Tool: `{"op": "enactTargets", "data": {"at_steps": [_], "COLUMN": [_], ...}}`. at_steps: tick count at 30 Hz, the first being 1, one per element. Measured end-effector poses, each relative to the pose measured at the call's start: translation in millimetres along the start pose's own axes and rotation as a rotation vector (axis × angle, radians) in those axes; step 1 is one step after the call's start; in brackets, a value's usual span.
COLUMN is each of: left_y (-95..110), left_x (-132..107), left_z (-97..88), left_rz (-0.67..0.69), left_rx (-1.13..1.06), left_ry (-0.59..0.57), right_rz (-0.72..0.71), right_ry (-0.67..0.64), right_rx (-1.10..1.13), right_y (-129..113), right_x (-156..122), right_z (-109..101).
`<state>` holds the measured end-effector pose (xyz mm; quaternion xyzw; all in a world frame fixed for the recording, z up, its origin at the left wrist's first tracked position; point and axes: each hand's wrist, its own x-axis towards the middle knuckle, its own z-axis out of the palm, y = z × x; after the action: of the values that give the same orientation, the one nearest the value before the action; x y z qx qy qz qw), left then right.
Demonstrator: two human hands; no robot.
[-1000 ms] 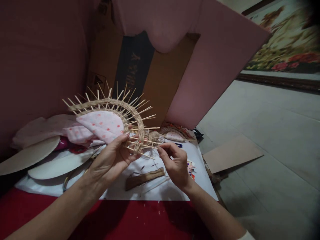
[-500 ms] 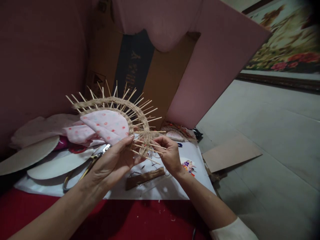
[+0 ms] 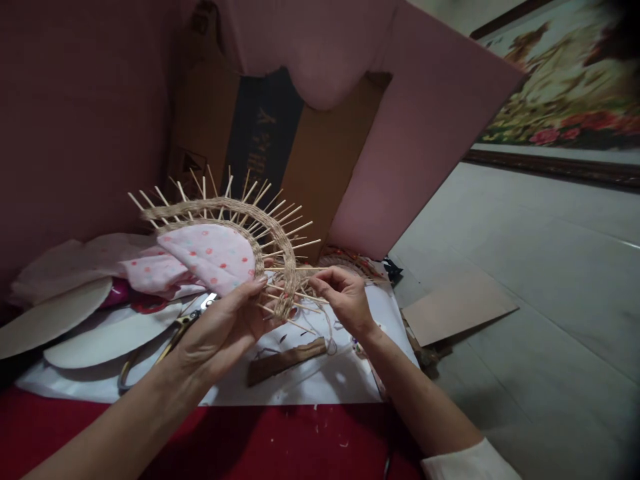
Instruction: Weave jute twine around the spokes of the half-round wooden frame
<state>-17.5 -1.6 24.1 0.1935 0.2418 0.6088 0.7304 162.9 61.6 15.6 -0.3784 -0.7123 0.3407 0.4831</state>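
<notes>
My left hand (image 3: 243, 310) grips a half-round woven piece by its lower right end, thumb in front and fingers behind. Thin wooden sticks (image 3: 289, 215) fan out from its edge, with a braided twine band (image 3: 265, 219) woven through them. Inside the inner band lies pink dotted fabric (image 3: 213, 252). My right hand (image 3: 345, 300) is closed in a pinch on thin twine (image 3: 329, 323) beside the stick ends at the right. The twine between the fingertips is small and partly hidden. A loose length of it hangs below the sticks.
Scissors (image 3: 175, 337) and pale half-round boards (image 3: 117, 333) lie at the left on white paper (image 3: 225, 393). A brown strip (image 3: 285, 360) lies beneath my hands. Behind stands a cardboard box (image 3: 320, 147). A flat board (image 3: 460, 307) lies on the right, near the tiled wall.
My right hand has moved slightly right and up, drawing away from the sticks. The loose twine below shows more. My left hand keeps its hold, and the view has shifted a little.
</notes>
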Motion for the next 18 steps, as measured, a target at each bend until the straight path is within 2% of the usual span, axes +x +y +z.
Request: {"op": "enactTargets", "data": {"at_steps": [5, 13, 18], "left_y": [-2.5, -4.3, -4.6], "left_x": [1.3, 5.9, 4.4], "left_z": [-2.8, -9.3, -7.2], "left_rz": [0.04, 0.049, 0.044], "left_rx": [0.09, 0.103, 0.169], "left_ry": [-0.023, 0.0, 0.008], "right_rz": [-0.057, -0.121, -0.206], "right_ry": [0.001, -0.011, -0.036], "right_rx": [-0.091, -0.148, -0.223], "right_y": [-14.8, -30.5, -39.7], "right_x": [-8.2, -25.6, -25.5], "right_z": [-10.3, -7.2, -5.4]}}
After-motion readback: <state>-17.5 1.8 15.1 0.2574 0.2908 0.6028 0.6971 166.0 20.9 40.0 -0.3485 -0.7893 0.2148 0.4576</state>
